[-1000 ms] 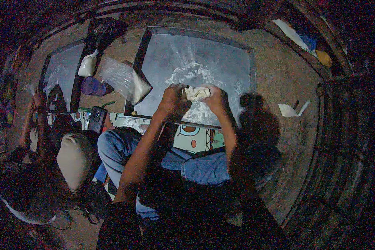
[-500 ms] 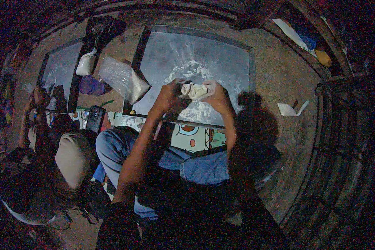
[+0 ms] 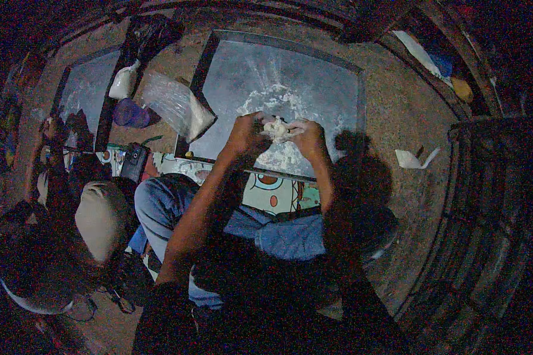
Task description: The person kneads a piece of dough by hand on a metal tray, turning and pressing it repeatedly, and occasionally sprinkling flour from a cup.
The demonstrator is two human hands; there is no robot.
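Note:
A pale lump of dough [image 3: 276, 128] is held between my two hands above a dark-rimmed metal tray [image 3: 231, 77]. My left hand [image 3: 247, 137] is closed on its left side, and my right hand [image 3: 309, 139] grips the right side with bent fingers. The dough looks uneven and folded; parts of it are hidden behind my fingers. White flour [image 3: 280, 156] is scattered over the tray around and below my hands.
Left of the tray lie a clear plastic bag of white powder [image 3: 201, 117], a small tied white bag [image 3: 123, 84], a purple item [image 3: 130, 113] and a dark phone [image 3: 135, 163]. A co-worker's hand [image 3: 52, 128] is by another tray [image 3: 89, 77]. White paper [image 3: 414, 158] lies right.
My fingers have curled further in around the dough, and its shape has changed from a smoother, longer roll to a smaller, rougher lump. The view has shifted slightly.

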